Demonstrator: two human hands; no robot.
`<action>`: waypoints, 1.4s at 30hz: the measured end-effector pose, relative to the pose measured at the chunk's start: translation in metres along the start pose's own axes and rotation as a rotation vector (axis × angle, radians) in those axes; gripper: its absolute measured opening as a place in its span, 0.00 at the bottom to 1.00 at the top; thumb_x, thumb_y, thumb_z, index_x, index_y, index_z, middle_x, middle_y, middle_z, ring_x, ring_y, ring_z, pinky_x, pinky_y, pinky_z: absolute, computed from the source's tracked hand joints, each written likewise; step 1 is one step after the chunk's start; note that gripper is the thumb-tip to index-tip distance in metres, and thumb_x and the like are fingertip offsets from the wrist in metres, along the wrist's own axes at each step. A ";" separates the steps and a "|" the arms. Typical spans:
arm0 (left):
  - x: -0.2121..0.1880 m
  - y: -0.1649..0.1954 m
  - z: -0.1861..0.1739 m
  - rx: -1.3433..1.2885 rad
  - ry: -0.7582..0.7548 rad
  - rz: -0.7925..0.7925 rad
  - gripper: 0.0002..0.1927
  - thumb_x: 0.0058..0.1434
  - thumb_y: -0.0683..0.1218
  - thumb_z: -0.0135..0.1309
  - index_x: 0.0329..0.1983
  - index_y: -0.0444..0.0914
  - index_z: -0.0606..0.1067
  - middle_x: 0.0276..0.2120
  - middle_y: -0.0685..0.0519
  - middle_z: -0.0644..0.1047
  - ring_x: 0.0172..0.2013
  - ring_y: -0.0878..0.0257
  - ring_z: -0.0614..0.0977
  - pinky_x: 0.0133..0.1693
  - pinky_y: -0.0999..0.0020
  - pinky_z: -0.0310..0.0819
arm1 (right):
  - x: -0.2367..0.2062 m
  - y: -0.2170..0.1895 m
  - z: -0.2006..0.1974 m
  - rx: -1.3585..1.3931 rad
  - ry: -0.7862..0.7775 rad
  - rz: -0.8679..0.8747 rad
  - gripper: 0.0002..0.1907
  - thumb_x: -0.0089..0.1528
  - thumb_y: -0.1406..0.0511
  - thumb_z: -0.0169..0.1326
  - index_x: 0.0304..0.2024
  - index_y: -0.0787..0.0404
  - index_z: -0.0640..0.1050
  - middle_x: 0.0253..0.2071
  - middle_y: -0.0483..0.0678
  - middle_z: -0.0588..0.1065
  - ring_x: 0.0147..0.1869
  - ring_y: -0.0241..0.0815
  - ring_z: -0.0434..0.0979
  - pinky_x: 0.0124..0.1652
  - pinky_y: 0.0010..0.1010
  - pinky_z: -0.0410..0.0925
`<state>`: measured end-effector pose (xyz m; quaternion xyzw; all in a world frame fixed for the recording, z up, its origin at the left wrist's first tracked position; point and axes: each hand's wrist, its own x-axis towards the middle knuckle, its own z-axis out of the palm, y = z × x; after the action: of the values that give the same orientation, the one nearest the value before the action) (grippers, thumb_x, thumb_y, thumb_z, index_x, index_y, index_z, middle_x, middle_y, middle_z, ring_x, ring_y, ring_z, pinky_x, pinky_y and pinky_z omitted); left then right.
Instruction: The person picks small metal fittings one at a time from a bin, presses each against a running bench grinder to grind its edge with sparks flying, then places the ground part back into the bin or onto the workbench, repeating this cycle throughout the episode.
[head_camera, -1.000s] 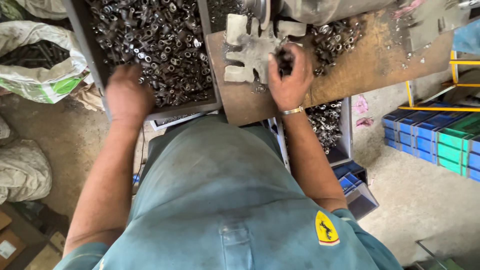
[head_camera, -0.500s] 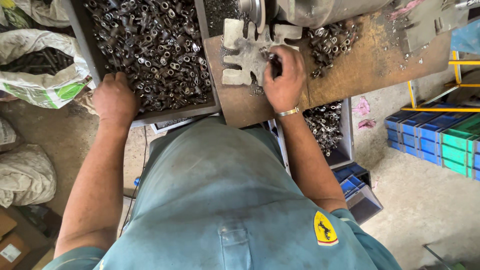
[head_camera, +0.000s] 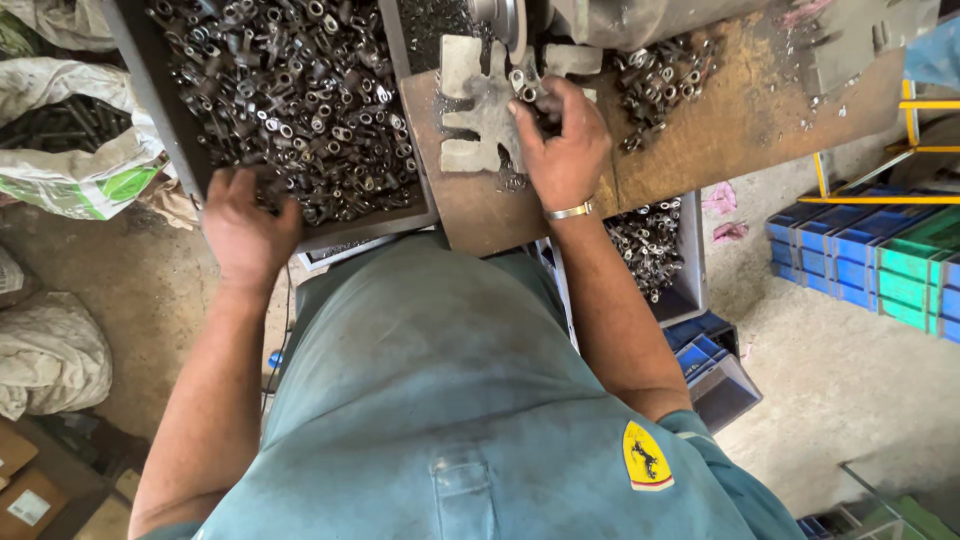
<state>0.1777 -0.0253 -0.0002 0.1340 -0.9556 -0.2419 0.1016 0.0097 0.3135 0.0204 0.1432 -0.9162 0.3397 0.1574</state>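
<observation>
The person leans over a rusty brown counter. The right hand sits at about 12 o'clock from the chest, and its fingers are pinched shut on a small metal piece, pressing it against a pale notched metal plate that lies on the counter just under a grey machine. The left hand is at about 10 o'clock, resting on the near edge of a big dark tray. Its fingers curl down into the heap of small metal pieces in there, but I cannot tell if they hold one. That heap looks very full, so it seems a lot of the job is left. A little pile of the same bits lies on the counter at 1 o'clock from the right hand. More sit in a grey bin below the counter, at 5 o'clock from that hand; these may be the finished ones, though I cannot be sure. White sacks slump on the floor at 9 o'clock, and blue and green crates stand at 3 o'clock.
</observation>
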 end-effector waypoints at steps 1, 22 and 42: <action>0.000 0.004 0.000 -0.040 0.002 0.007 0.12 0.57 0.40 0.61 0.45 0.37 0.80 0.43 0.43 0.78 0.39 0.47 0.82 0.44 0.54 0.79 | 0.002 0.000 0.001 -0.008 -0.009 0.005 0.19 0.60 0.61 0.70 0.47 0.61 0.77 0.40 0.50 0.80 0.41 0.47 0.81 0.43 0.37 0.73; 0.010 0.078 -0.022 -0.465 -0.295 -0.044 0.13 0.54 0.39 0.60 0.43 0.38 0.84 0.40 0.47 0.80 0.41 0.53 0.82 0.46 0.62 0.78 | 0.027 0.012 0.005 0.001 -0.101 -0.210 0.19 0.61 0.62 0.74 0.44 0.61 0.77 0.39 0.50 0.79 0.42 0.51 0.79 0.43 0.40 0.73; 0.049 0.132 0.022 -0.657 -0.253 0.240 0.18 0.55 0.37 0.60 0.51 0.35 0.79 0.46 0.44 0.80 0.46 0.48 0.83 0.50 0.58 0.78 | -0.028 -0.017 -0.032 0.018 -0.183 -0.120 0.15 0.61 0.63 0.72 0.46 0.61 0.81 0.42 0.52 0.81 0.44 0.52 0.82 0.46 0.39 0.74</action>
<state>0.0982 0.0815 0.0515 -0.0497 -0.8408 -0.5369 0.0478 0.0473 0.3271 0.0425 0.2294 -0.9134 0.3233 0.0919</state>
